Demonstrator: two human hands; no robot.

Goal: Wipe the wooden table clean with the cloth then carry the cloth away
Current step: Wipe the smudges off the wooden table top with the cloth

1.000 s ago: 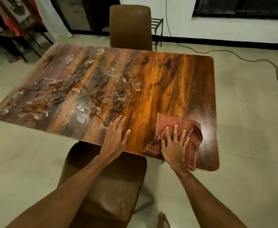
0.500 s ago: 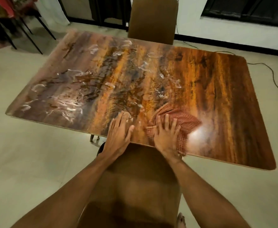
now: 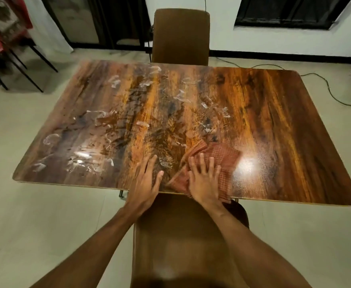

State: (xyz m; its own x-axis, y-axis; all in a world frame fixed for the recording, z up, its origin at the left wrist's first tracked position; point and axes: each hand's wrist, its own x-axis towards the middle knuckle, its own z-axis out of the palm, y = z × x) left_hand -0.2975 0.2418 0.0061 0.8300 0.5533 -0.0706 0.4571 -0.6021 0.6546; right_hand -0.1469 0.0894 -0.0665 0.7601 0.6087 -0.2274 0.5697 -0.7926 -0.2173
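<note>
Cloth (image 3: 218, 161) is flat under the right hand (image 3: 204, 181), near edge of the table (image 3: 295, 132), slightly bunched ahead of the fingertips. Right hand isn't gripping: palm down, fingers spread apart, pressing the cloth to the wood. Looks like that's to load a wide patch for wiping instead of a pinch point. Left hand (image 3: 145, 183) is just beside it, also flat and splayed, bare on the table with nothing under it, probably a brace while leaning in over the chair (image 3: 182, 235). Wet smears (image 3: 99, 117) cover the surface ahead of and out past the left hand; the stretch beyond the right hand reads clean, with glare (image 3: 247, 165) just off the cloth. Judgement: wiping is partway, most of the mess remains, carry-off not started. Next strokes likely need to go forward and toward the left hand's side. Second chair (image 3: 180, 36) sits well ahead at the far edge, a cable (image 3: 326, 88) on the floor past it.
</note>
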